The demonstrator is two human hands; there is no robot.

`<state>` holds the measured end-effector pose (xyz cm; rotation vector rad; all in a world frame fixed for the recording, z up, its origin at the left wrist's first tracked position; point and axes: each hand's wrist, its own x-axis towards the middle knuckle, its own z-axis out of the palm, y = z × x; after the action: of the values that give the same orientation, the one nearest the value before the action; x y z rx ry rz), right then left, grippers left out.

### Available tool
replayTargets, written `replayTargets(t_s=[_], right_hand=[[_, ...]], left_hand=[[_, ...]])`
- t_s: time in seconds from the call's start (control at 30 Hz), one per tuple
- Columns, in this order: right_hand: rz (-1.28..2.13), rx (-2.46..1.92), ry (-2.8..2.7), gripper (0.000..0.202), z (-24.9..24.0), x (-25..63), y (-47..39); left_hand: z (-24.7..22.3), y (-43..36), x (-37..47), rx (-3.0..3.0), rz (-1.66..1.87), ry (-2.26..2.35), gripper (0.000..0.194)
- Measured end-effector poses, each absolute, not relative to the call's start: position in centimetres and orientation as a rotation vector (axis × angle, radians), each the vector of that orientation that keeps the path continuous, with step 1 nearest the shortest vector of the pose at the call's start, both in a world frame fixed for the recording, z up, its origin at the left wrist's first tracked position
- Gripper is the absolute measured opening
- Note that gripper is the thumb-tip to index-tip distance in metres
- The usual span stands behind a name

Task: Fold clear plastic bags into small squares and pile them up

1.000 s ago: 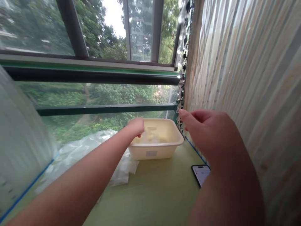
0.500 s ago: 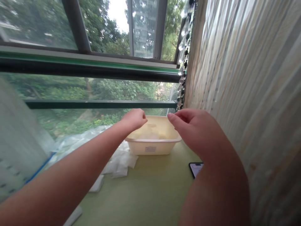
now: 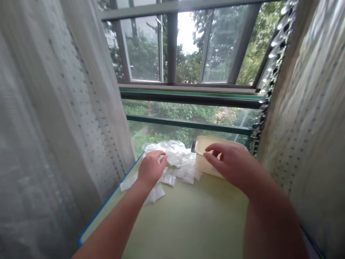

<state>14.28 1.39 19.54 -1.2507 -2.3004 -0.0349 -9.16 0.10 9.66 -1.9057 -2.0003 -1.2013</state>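
My left hand (image 3: 151,167) hangs over the pile of white plastic packets (image 3: 175,154), thumb and fingers a little apart with nothing visible between them. Whether it touches a packet I cannot tell. My right hand (image 3: 232,158) is in front of the cream plastic tub (image 3: 206,164), its thumb and fingertips parted and holding nothing that shows. It covers much of the tub's right part. Flat packets (image 3: 156,194) lie loose at the near edge of the pile, partly behind my left wrist.
Everything rests on a pale green table (image 3: 188,219) with a blue edge (image 3: 107,203). Behind it is a window with a dark rail (image 3: 188,99). Curtains hang at the left (image 3: 75,108) and right (image 3: 304,108), with a bead string (image 3: 272,61) beside the right one.
The view has swung left, so tub and packets appear further right. My left hand has gone from the tub's left rim to above the packets, its fingers loosened. My right hand stays by the tub.
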Motion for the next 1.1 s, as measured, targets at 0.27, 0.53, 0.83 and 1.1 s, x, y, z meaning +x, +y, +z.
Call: replayTargets(t_s=[0.27,0.53,0.83,1.1], right_hand=[[0.085,-1.067,-2.653,0.027,9.1,6.6,-2.5],[0.232,-0.614,-2.633,0.036,1.3,5.4,-3.7],[0.126,-0.78,-2.55,0.019,0.6,4.9,-3.7],[0.117,-1.091,-2.398,0.024,0.1,5.8,-3.9]], left_hand=[[4.6,-5.4,-13.8,-1.687,-1.128,-2.006,0.024],[0.6,-7.8,-15.5,-1.757,-1.103,-2.093,0.019],[0.1,-7.5,-14.5,-1.881,-1.113,-1.956,0.021],[-0.5,-7.5,-15.0,-1.835,-1.07,-1.927,0.026]])
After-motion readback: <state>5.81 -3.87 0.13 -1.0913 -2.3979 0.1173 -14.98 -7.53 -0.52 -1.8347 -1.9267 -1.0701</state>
